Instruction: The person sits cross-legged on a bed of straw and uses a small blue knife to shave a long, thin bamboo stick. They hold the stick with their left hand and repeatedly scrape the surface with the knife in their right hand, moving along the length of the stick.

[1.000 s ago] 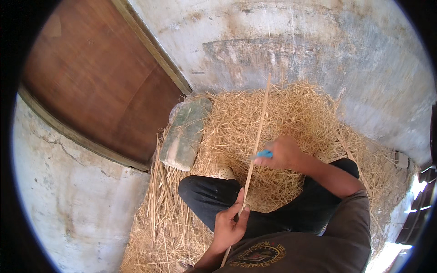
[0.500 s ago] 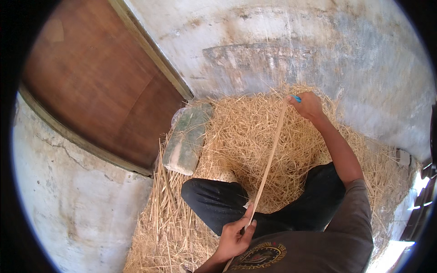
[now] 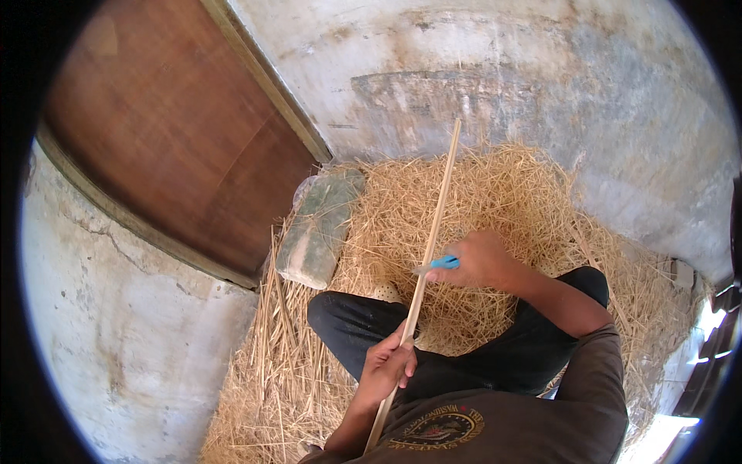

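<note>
A long, thin, pale strip, bamboo by its look [image 3: 440, 209], slants from my lap up toward the wall. Low on it, my left hand [image 3: 389, 366] is closed around the strip, close to my shirt. Farther up, my right hand [image 3: 481, 259] grips a blue-handled knife [image 3: 444, 263]. The knife's short blade lies against the strip, partway along its length. The strip's far end sticks out free, past the straw. Motion slightly blurs my right hand.
I sit with bent legs on a thick bed of straw and shavings [image 3: 479, 185]. A greenish stone block [image 3: 321, 228] lies to the left, beside a brown wooden door [image 3: 185, 131]. A stained plaster wall [image 3: 525, 85] rises at the far side. Longer strips [image 3: 286, 340] lie at left.
My right hand has drawn back with the knife from the strip's far end to nearer my left hand. The strip has shifted, its tip now farther up and left.
</note>
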The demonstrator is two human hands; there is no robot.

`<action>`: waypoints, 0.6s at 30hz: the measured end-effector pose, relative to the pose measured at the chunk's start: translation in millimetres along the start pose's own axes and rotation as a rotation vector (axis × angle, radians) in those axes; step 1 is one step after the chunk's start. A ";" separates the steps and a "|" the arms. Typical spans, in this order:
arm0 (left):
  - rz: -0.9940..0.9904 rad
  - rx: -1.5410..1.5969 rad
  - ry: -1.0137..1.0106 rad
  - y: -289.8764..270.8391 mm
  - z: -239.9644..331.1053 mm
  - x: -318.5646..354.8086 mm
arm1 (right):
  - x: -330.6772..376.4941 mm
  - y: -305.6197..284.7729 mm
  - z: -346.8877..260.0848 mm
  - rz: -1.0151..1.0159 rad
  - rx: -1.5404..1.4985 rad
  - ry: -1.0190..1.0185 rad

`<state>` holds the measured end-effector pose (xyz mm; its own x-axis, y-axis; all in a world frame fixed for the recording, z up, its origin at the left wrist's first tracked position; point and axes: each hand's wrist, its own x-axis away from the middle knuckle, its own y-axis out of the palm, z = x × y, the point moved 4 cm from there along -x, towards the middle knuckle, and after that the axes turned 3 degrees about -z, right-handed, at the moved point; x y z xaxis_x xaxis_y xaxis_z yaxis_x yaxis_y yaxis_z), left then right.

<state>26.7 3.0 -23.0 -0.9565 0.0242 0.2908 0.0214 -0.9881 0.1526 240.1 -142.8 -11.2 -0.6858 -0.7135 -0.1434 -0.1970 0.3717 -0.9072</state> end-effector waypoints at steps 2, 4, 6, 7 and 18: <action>0.056 -0.107 0.037 5.5 3.0 3.7 | -2.0 3.0 -4.4 -0.032 0.042 0.026; 0.090 -0.164 0.056 8.1 5.2 7.0 | -14.1 -9.2 17.7 -0.012 0.003 0.139; 0.096 -0.167 0.081 10.0 9.7 1.7 | -13.9 -10.1 19.9 0.017 -0.031 0.115; 0.102 -0.169 0.079 11.9 13.6 0.1 | -4.7 4.0 3.2 0.036 -0.054 0.028; 0.169 -0.271 0.064 11.9 12.3 8.1 | -2.5 11.4 19.7 0.136 -0.003 0.007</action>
<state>22.7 -6.7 -7.3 -0.9625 -0.1447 0.2295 0.1112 -0.9820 -0.1528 253.4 -148.4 -29.0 -0.7113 -0.6522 -0.2621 -0.1040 0.4664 -0.8784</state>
